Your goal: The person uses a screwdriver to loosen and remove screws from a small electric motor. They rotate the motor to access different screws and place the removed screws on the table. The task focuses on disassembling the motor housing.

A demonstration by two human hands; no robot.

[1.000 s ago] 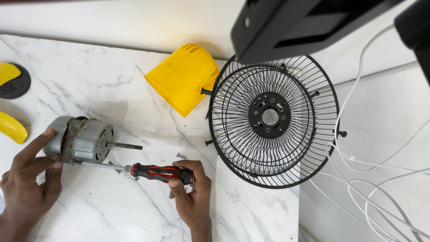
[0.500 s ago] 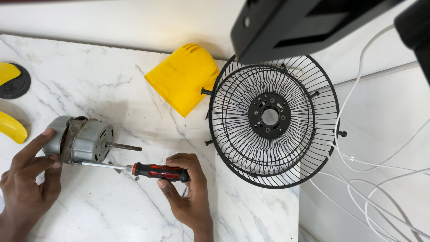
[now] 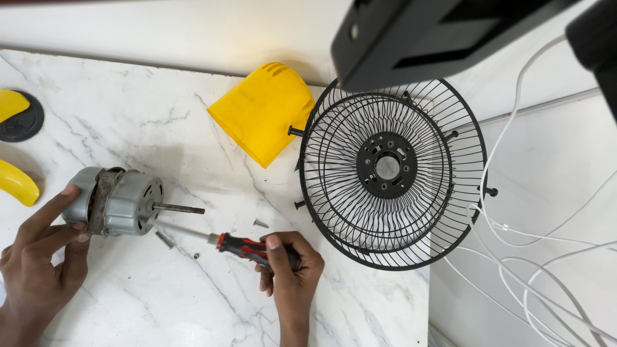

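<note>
A grey metal fan motor [image 3: 119, 201] with a bare shaft lies on its side on the white marble table [image 3: 160, 115]. My left hand [image 3: 38, 257] holds the motor's back end steady with thumb and fingers. My right hand [image 3: 289, 273] grips the red and black handle of a screwdriver [image 3: 212, 239]. Its shaft runs left and its tip meets the motor's front face, just below the motor shaft. Loose screws [image 3: 165, 240] lie on the table under the screwdriver.
A black wire fan guard [image 3: 392, 170] lies flat at the table's right edge. A yellow plastic motor cover [image 3: 263, 112] lies beside it. Yellow and black fan parts [image 3: 16, 119] sit at the far left. White cables [image 3: 533, 244] trail off the table's right side.
My right hand has shifted its grip along the screwdriver handle, fingers re-wrapped. The screwdriver tip stays at the motor face. My left hand and the motor have not moved.
</note>
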